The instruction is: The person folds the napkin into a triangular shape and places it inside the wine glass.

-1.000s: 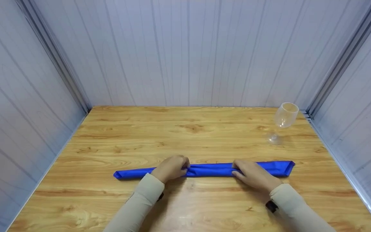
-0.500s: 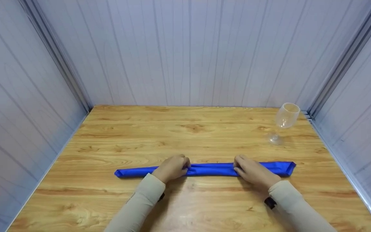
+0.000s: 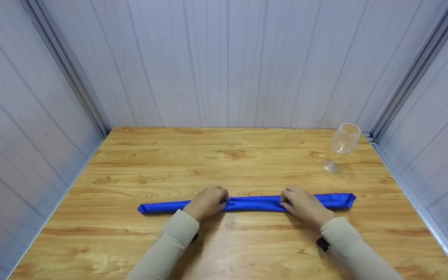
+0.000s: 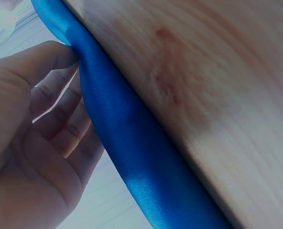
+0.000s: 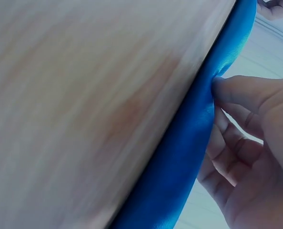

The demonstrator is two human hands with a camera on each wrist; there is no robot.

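A long, narrow roll of shiny blue cloth (image 3: 255, 203) lies across the wooden table in the head view. My left hand (image 3: 208, 202) pinches it left of its middle, thumb on the near side and fingers over the far side. Further right, my right hand (image 3: 303, 204) pinches the same roll in a like way. Close up in the left wrist view, the thumb presses into the blue cloth (image 4: 127, 124) with the fingers behind it. In the right wrist view the thumb dents the cloth (image 5: 184, 138) likewise. Both rolled ends stick out beyond my hands.
A clear stemmed wine glass (image 3: 345, 139) stands upright at the back right of the wooden table (image 3: 161, 167). Pale panel walls (image 3: 224, 62) enclose the table at the back and both sides.
My right hand has shifted slightly and its fingers have drawn in closer on the cloth. The right end of the roll looks a little narrower. My left hand stays in place.
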